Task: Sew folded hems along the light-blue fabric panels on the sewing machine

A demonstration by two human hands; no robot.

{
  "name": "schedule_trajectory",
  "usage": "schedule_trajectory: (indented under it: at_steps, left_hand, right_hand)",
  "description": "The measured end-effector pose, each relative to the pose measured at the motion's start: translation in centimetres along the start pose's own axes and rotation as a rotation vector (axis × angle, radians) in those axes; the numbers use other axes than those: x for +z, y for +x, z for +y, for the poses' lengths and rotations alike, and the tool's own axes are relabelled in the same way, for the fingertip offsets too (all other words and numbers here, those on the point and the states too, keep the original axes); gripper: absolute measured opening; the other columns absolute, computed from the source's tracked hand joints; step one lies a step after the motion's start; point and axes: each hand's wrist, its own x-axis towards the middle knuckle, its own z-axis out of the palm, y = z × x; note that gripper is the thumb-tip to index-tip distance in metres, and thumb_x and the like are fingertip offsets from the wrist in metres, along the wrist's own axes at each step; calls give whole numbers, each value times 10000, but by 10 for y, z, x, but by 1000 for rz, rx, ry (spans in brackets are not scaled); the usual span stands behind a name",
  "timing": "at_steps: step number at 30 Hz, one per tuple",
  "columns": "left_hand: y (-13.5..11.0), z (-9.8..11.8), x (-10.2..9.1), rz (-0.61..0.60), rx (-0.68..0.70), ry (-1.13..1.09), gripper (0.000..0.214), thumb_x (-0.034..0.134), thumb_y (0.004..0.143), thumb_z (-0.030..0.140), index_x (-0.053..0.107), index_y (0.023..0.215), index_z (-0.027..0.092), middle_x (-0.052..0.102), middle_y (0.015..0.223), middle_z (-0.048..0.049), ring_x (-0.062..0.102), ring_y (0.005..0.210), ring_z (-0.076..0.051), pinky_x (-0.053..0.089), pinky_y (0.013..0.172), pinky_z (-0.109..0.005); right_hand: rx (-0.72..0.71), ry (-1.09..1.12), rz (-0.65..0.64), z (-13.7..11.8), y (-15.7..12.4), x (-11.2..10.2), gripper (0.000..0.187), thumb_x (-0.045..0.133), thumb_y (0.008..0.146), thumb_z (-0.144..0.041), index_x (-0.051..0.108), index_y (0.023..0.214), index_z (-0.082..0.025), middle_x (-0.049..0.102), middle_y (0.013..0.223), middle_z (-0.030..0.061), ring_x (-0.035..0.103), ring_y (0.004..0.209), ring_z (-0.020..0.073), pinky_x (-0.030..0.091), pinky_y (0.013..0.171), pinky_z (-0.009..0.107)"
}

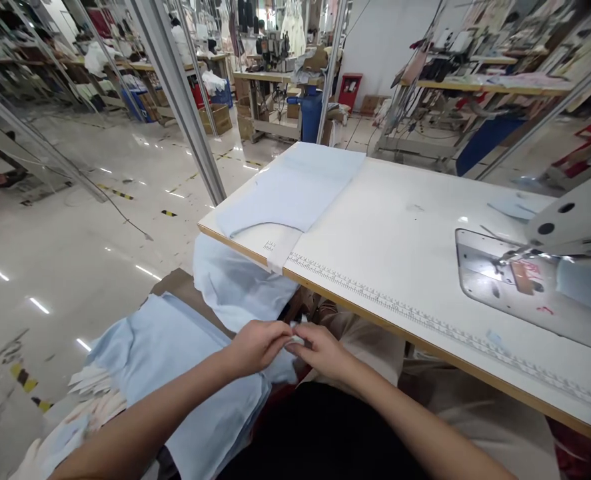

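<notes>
The left hand (255,348) and the right hand (322,352) are meeting at the fingertips, both pinching a small white piece of fabric (296,340) with the fingers curled, not spread. The white piece is sitting at the edge of a pale blue cloth (175,353) draped low in front of the person, while cream cut pieces (95,393) are lying beside it at the lower left. Pinching this close to the edge is a sound way to control the small piece without dragging the looser cloth around it.

Just ahead, another bunch of pale blue fabric (238,283) is hanging below the edge of the white table (400,200). A flat pale blue panel (288,190) is lying on the table's far left end, and a sewing machine head (575,220) is standing at the right. Farther off, cardboard boxes (215,119) and a blue barrel (311,115) are standing on the glossy floor (75,267).
</notes>
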Motion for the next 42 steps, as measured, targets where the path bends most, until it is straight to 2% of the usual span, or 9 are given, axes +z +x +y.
schedule_trajectory:
  at_steps: [7,13,17,22,26,29,33,37,42]
  left_hand:
    - [-21,30,2,-316,13,-422,393,515,848,528,615,781,154,569,666,3,506,609,-122,410,550,-202]
    - [-17,24,-20,-553,-24,-401,364,610,780,497,596,639,162,481,558,32,443,525,-106,361,478,-194]
    - [13,34,-91,-232,-127,-15,176,570,789,366,670,771,223,628,742,22,589,728,-199,478,670,-267]
    - [138,102,-149,559,68,609,219,516,735,132,667,875,207,570,895,15,557,1022,-333,408,964,-513]
    - [247,163,-85,612,263,536,439,541,786,94,530,1221,44,447,1307,-148,311,1299,-419,250,1040,-644]
    - [288,166,-24,449,346,490,605,666,756,200,455,1302,45,423,1376,-206,375,1280,-384,363,1026,-551]
    - [283,144,10,260,478,442,443,505,878,295,493,1280,109,518,1338,-132,463,1250,-252,419,1029,-401]
    - [249,137,17,65,579,433,398,423,917,403,568,1243,227,570,1316,-48,503,1226,-236,424,1022,-385]
    - [237,153,32,-144,554,579,523,350,945,504,352,1435,319,338,1504,-38,260,1392,-344,354,1014,-557]
  right_hand:
    - [210,184,-162,-42,-94,-76,342,536,866,-463,505,659,-193,413,604,-34,383,547,106,293,496,224]
    - [260,149,10,-58,-188,-151,399,574,821,-562,519,613,-226,414,567,-1,393,506,132,284,458,266]
    - [322,40,155,-68,-210,-155,329,561,865,-462,510,640,-227,454,608,0,457,556,144,358,501,262]
    - [156,-219,457,-50,-184,-140,133,518,883,-299,559,784,-220,595,1106,77,543,1049,231,452,877,363]
    - [187,-375,765,-31,-177,-147,127,495,857,-284,539,777,-195,533,1267,119,360,1283,312,272,1058,497]
    - [191,-80,596,-29,-198,-133,183,530,839,-352,541,751,-192,604,955,50,545,953,228,426,876,355]
    - [292,412,363,-1,-238,-81,323,647,740,-474,553,654,-178,482,652,-40,499,666,131,415,656,220]
    - [503,378,361,54,-251,-37,132,688,679,-314,682,745,-200,620,738,-38,587,776,188,437,727,240]
    - [611,212,561,95,-231,-44,331,616,686,-170,673,1012,-189,677,996,61,605,932,250,446,829,306]
